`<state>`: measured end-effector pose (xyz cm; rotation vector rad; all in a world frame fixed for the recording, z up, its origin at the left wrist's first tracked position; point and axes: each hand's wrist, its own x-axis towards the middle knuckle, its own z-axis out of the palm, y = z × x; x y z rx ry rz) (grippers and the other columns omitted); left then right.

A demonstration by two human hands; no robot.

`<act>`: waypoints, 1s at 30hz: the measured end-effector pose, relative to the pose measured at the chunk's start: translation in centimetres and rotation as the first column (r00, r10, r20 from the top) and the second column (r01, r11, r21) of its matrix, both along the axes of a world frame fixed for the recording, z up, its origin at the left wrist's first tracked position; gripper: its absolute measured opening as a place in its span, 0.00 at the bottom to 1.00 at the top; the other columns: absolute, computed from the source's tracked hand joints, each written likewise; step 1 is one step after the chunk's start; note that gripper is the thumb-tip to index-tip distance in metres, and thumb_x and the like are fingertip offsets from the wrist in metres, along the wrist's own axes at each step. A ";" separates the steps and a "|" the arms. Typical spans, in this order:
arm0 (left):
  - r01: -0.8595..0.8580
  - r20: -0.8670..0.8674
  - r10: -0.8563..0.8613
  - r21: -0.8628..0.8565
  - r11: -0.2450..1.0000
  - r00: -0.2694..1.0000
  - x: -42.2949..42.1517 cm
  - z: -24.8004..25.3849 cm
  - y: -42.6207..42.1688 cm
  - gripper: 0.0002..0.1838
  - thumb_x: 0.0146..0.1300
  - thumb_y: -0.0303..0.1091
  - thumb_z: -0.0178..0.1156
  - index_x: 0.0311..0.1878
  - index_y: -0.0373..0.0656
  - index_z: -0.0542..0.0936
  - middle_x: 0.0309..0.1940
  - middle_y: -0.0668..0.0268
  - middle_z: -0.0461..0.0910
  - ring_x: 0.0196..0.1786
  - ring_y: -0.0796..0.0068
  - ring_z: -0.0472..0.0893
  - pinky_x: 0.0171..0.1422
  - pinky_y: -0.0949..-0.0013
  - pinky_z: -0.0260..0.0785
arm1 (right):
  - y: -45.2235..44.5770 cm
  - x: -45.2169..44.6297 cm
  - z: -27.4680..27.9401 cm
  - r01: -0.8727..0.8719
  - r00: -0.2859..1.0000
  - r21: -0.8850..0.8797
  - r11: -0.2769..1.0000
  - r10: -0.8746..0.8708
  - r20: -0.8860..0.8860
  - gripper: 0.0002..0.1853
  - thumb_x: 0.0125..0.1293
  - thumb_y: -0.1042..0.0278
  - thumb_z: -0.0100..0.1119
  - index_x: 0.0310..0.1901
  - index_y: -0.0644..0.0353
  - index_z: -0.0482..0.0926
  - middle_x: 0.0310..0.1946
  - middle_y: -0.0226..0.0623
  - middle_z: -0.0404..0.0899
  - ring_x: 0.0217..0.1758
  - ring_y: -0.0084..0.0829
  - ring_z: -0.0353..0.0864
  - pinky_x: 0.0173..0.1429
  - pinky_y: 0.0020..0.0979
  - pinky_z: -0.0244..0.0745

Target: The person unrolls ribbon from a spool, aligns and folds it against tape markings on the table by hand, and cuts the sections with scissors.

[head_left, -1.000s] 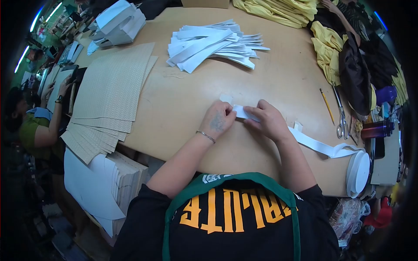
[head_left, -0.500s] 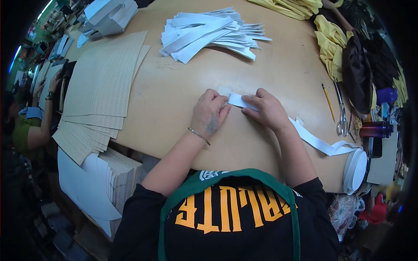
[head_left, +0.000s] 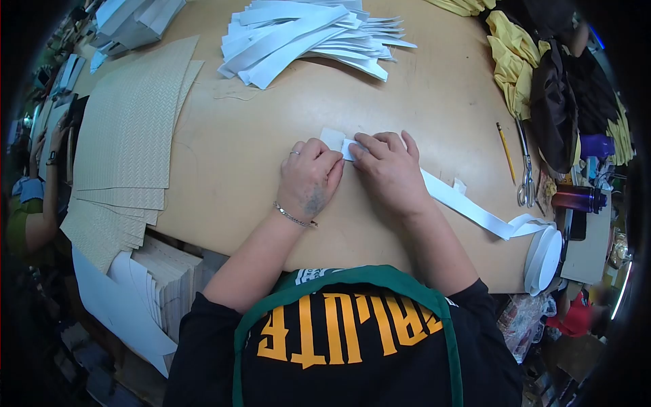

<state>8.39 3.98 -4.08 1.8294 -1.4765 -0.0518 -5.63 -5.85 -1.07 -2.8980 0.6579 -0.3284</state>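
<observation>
A long white strip point(head_left: 468, 207) runs from a white roll point(head_left: 544, 260) at the right to beneath my right hand point(head_left: 390, 166). My right hand lies over the strip near its end, fingers bent and pressing it to the table. My left hand point(head_left: 310, 178) is beside it, thumb and fingertips pinched at the strip's end; what sits between them is too small to tell. A small pale piece point(head_left: 332, 138) lies flat on the table just beyond my left fingertips.
White cut strips point(head_left: 305, 37) lie piled at the back. Patterned sheets point(head_left: 129, 122) fan out at the left, above a paper stack point(head_left: 166, 285). Pencil point(head_left: 506, 153), scissors point(head_left: 526, 169), yellow cloth point(head_left: 512, 64) and a tumbler point(head_left: 578, 198) are at the right. A co-worker's arm point(head_left: 47, 197) shows far left.
My right hand has moved left along the strip to its end, close to my left hand, and has flattened down. The whole view has shifted, with the table's things now lying farther left and higher.
</observation>
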 end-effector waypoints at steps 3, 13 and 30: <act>0.019 -0.024 -0.019 0.008 1.000 1.000 0.1 0.2 0.0 0.05 0.49 0.27 0.65 0.31 0.43 0.81 0.28 0.66 0.73 0.34 0.65 0.74 0.38 0.64 0.67 | 0.9 0.5 1.0 0.053 0.995 -0.075 0.996 -0.059 -0.078 0.16 0.59 0.68 0.50 0.49 0.56 0.76 0.49 0.29 0.71 0.54 0.34 0.69 0.65 0.59 0.55; 0.033 -0.088 -0.031 0.021 0.999 0.996 0.4 0.4 -0.1 0.05 0.49 0.26 0.65 0.31 0.41 0.81 0.29 0.66 0.73 0.34 0.65 0.74 0.39 0.65 0.67 | 1.8 0.4 0.1 0.118 0.989 -0.106 0.987 -0.127 -0.079 0.17 0.58 0.67 0.50 0.50 0.56 0.76 0.50 0.27 0.70 0.55 0.30 0.69 0.66 0.60 0.49; 0.021 -0.102 -0.019 0.018 1.000 0.995 0.4 0.6 -0.3 0.06 0.49 0.25 0.64 0.32 0.40 0.81 0.28 0.66 0.74 0.34 0.65 0.74 0.36 0.65 0.67 | 2.1 0.8 0.1 0.144 0.985 -0.131 0.981 -0.155 -0.072 0.18 0.56 0.66 0.52 0.49 0.54 0.78 0.51 0.30 0.72 0.54 0.36 0.70 0.65 0.61 0.48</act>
